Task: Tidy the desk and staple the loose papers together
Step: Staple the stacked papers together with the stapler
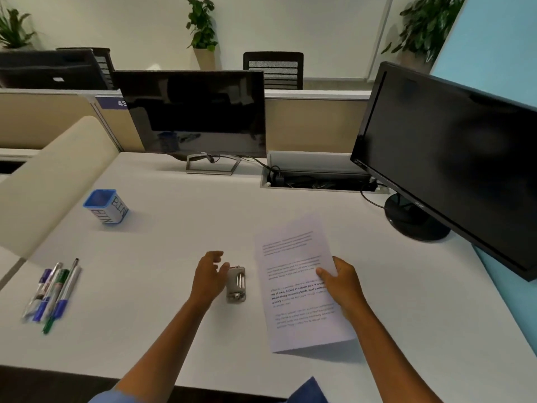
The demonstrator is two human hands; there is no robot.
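Note:
Printed white papers (299, 289) are lifted a little off the white desk (180, 222) at centre right, casting a shadow below their near edge. My right hand (343, 286) grips their right edge, thumb on top. A small silver stapler (236, 284) lies on the desk just left of the papers. My left hand (210, 276) is beside the stapler on its left, fingers spread, thumb close to its far end; I cannot tell if it touches. Several pens and markers (53, 292) lie in a loose bunch near the desk's left edge.
A blue cup marked BIN (107, 206) stands at the left rear. Two dark monitors stand behind, one at centre (194, 114), a larger one at right (453, 161) with its round base on the desk. An open cable tray (316, 177) lies between them.

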